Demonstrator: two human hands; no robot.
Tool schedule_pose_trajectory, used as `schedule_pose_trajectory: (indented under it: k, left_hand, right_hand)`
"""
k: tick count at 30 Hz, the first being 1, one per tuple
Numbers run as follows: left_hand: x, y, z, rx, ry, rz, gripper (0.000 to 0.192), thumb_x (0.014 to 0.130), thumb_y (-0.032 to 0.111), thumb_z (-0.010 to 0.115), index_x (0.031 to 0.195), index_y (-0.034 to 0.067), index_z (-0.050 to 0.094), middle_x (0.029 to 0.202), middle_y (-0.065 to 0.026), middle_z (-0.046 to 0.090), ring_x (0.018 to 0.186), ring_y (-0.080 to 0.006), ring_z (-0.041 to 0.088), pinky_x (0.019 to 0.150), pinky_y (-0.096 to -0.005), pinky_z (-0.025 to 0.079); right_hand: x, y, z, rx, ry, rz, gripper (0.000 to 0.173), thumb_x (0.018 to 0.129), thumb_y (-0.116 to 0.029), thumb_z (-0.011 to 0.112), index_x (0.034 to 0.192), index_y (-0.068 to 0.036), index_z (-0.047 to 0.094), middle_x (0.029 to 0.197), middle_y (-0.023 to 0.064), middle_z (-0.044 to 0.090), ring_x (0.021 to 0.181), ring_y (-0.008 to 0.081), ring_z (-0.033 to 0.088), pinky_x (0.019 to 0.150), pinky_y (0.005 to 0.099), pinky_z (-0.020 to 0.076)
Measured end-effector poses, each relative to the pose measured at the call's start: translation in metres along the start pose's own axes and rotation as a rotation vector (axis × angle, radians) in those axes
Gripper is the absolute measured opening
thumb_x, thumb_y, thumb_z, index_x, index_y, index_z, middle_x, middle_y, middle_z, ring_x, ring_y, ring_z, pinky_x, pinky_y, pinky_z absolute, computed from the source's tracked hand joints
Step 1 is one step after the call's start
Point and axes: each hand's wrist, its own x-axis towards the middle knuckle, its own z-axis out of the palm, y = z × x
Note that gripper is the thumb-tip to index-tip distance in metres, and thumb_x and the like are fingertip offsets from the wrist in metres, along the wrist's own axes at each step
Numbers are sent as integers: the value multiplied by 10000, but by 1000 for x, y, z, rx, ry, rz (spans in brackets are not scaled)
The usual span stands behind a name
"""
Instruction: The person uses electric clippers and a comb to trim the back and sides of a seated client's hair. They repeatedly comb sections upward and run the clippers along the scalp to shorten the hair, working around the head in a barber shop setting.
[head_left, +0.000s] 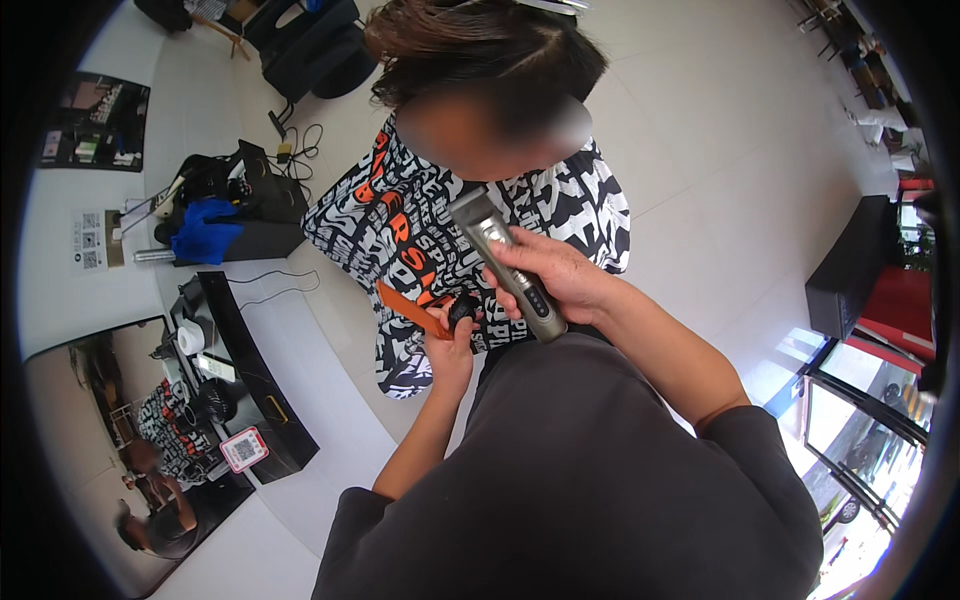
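My right hand (551, 274) grips a grey cordless hair clipper (510, 262), its blade end tilted up and to the left. Lower and to the left, my left hand (451, 341) holds an orange comb (411, 309) together with a small black object (463, 309), perhaps a clipper guard. Both hands are in front of a seated person draped in a black and white barber cape (405, 225) with orange lettering. The person's dark hair (487, 52) is parted, and a silvery clip (555, 6) sits at the top of it. The clipper is apart from the hair.
At left, a black counter (259, 390) carries a hair dryer (217, 401) and a printed code card (244, 448) beside a mirror (97, 450). A blue cloth (206, 232) hangs on a black cabinet (274, 199). Cords (304, 150) lie on the floor. A black bench (847, 262) stands right.
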Motion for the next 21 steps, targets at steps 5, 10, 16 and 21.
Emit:
schedule_pose_trajectory:
  k: [5,10,16,21]
  left_hand:
    - [3,-4,-6,1,-2,-38,231,995,57,551,976,89,323,1187,-180,618,961,-197,668,803,-291,553]
    - [1,0,0,19,-7,-49,239,994,53,553,989,93,318,1198,-188,607,957,-198,667,810,-292,548]
    - [-2,1,4,32,-4,-65,242,983,29,553,992,91,319,1172,-177,607,944,-203,673,813,-300,550]
    - [-7,1,8,113,6,-60,180,989,42,546,1030,58,372,1126,-143,607,933,-196,677,813,-295,551]
  right_hand:
    - [4,-4,-16,66,92,2,302,1036,-390,517,1063,-105,419,791,21,533,565,79,520,473,248,465]
    - [10,-11,-28,86,115,30,385,1016,-458,542,1057,-93,426,788,37,553,564,99,547,477,268,488]
    - [5,-21,-35,73,63,17,429,1003,-481,549,1063,-65,469,815,68,588,585,171,629,537,340,575]
    - [-12,-33,-33,32,-9,-55,442,1017,-472,524,1119,-49,446,855,73,583,636,175,645,599,334,583]
